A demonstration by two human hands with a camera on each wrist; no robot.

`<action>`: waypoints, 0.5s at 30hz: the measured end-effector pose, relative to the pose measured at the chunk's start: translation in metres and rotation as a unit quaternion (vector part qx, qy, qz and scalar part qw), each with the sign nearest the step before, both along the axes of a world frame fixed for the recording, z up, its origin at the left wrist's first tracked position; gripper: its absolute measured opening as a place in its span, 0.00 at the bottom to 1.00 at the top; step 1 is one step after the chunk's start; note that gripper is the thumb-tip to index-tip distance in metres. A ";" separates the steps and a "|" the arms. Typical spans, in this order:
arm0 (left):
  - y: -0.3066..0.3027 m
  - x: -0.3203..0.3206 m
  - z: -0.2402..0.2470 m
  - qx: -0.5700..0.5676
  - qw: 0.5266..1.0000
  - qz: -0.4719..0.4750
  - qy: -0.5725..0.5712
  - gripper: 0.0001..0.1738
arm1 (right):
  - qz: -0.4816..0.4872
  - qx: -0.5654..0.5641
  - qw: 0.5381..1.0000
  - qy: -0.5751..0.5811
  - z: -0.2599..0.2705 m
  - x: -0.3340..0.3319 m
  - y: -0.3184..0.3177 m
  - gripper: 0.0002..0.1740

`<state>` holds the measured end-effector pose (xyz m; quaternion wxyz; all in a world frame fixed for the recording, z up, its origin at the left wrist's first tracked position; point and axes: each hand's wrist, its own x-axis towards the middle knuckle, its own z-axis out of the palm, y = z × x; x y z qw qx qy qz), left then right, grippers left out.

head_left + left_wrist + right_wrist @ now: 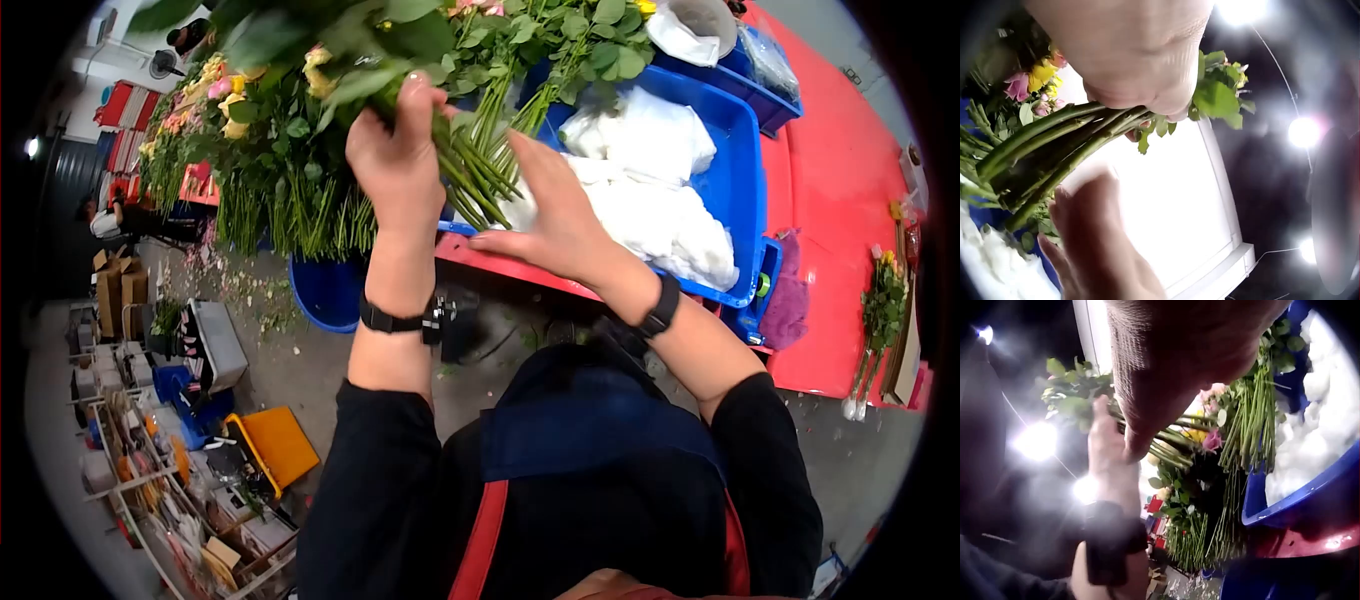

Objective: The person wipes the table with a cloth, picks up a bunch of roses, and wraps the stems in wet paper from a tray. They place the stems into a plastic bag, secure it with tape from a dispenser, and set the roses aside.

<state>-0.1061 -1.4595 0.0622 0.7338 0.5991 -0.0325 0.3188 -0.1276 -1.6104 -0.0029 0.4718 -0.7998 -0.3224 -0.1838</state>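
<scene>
The left hand (pixel 400 165) grips a bundle of green flower stems (pixel 472 180), its leafy top blurred at the upper left. In the left wrist view the same hand (pixel 1135 56) is curled round the stems (pixel 1054 144), whose cut ends spread to the lower left. Beside those ends, the right hand (pixel 555 215) is held with fingers extended and thumb apart; a gap shows between it and the stems. The right hand (pixel 1094 231) looks blurred in the left wrist view. From the right wrist, the left hand (pixel 1110 450) is seen around the bundle.
A blue tray (pixel 745 190) with white wadding (pixel 660 215) sits on the red table (pixel 840 120). More stemmed roses (pixel 290 215) lie at the left, above a blue bucket (pixel 325 300). A purple cloth (pixel 788 300) and wrapped flowers (pixel 882 320) are at the right.
</scene>
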 end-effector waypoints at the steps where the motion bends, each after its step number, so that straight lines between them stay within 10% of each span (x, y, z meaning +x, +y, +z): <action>1: -0.006 -0.019 0.010 -0.027 0.999 0.014 0.011 0.13 | 0.014 0.002 1.000 0.007 -0.003 -0.002 0.014 0.54; 6: 0.011 -0.099 -0.011 -0.139 0.987 0.019 0.077 0.28 | 0.184 -0.039 0.961 0.201 -0.005 -0.043 0.023 0.21; 8: 0.036 -0.160 -0.041 0.123 0.969 0.011 0.212 0.27 | 0.207 -0.065 0.966 0.139 -0.015 -0.052 0.009 0.16; 11: 0.002 -0.219 -0.010 0.359 0.817 -0.049 0.449 0.12 | 0.251 -0.143 0.949 0.129 -0.024 -0.060 -0.024 0.14; 15: -0.049 -0.182 0.010 0.680 0.700 -0.070 0.205 0.32 | 0.318 -0.252 0.907 0.110 -0.031 -0.076 -0.049 0.15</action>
